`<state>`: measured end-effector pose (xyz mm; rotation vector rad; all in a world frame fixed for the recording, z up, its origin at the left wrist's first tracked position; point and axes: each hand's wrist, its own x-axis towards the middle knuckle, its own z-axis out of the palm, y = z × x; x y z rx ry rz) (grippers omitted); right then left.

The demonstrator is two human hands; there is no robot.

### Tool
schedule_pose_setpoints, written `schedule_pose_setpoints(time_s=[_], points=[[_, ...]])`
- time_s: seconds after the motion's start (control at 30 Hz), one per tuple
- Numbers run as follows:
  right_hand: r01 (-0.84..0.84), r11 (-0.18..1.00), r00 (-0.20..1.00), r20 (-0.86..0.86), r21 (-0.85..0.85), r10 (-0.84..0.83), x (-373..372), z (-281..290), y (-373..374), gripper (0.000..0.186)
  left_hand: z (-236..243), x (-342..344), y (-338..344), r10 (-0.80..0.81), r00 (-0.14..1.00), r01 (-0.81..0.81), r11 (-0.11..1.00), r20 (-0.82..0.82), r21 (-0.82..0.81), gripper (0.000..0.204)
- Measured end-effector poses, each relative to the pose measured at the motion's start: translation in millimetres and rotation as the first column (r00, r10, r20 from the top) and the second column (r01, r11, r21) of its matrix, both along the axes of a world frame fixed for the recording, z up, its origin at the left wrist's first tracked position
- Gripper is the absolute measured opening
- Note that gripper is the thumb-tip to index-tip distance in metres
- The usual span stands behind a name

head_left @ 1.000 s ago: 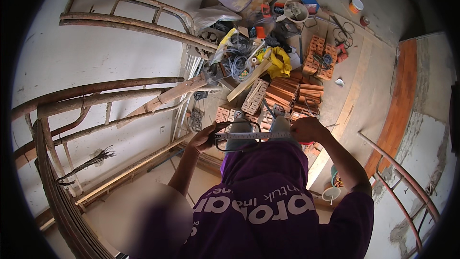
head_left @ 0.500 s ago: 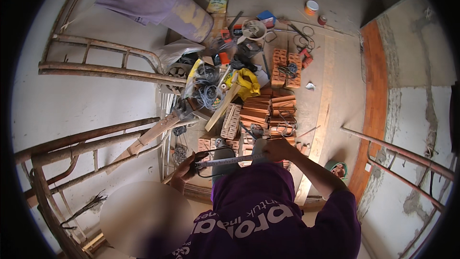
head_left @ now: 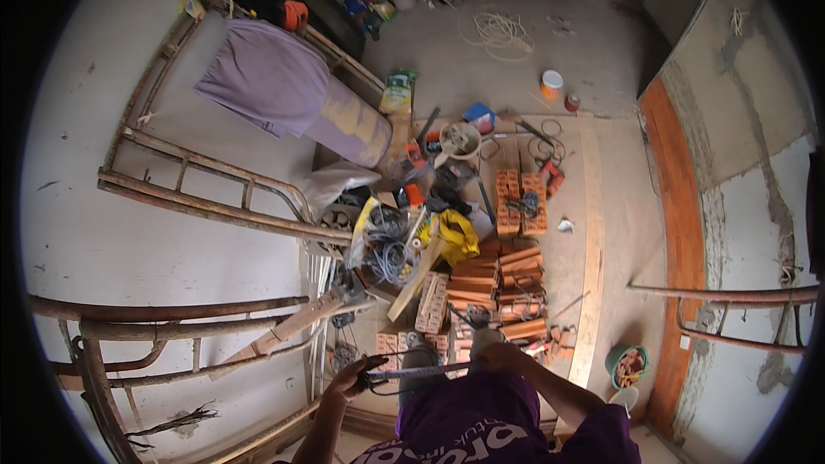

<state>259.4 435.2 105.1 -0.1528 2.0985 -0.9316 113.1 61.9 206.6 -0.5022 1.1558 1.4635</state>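
A pale, marked tape measure is stretched level between my two hands in front of my purple shirt. My left hand is closed around its dark end, where a thin black loop also hangs. My right hand is closed in a fist at the other end of the blade, its fingertips hidden. Below the tape show my grey trouser legs, among stacked hollow orange bricks and reddish tiles.
Rusty scaffold frames flank me on the left, and another pipe frame stands at right. Ahead lie a yellow bag, coiled grey cable and more bricks. A green bucket of rubble stands at lower right.
My view has tilted up, so more of the far floor shows and everything sits lower in the picture. Both hands still hold the tape stretched.
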Motion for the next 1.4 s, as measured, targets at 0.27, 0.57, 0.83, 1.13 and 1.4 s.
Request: schedule_pose_setpoints(time_s=[0.27,0.57,0.83,1.13,1.4], points=[[-0.049,0.998,0.999,-0.005,-0.037,0.049,-19.5,12.6,8.1,0.043,4.7,12.1,-3.5,0.072,0.997,-0.073,0.997,0.042,0.031,0.060],[-0.125,0.978,0.992,-0.028,-0.169,0.122,-19.2,-21.2,22.6,0.036,-4.7,25.5,-1.6,0.151,0.986,-0.159,0.979,0.067,0.129,0.060],[-0.202,0.966,0.979,-0.049,-0.160,0.196,-23.5,-56.5,26.7,0.039,4.8,16.2,3.6,0.180,0.983,-0.179,0.963,0.014,0.203,0.062],[-0.087,0.993,0.994,-0.073,-0.075,0.081,-69.1,37.8,33.2,0.024,57.7,-8.3,24.4,0.192,0.981,-0.196,0.969,0.041,0.150,0.056],[-0.038,0.983,0.999,-0.038,-0.180,0.032,-68.0,44.3,37.0,0.021,56.8,-1.5,22.6,0.212,0.974,-0.221,0.966,0.077,0.137,0.056]])
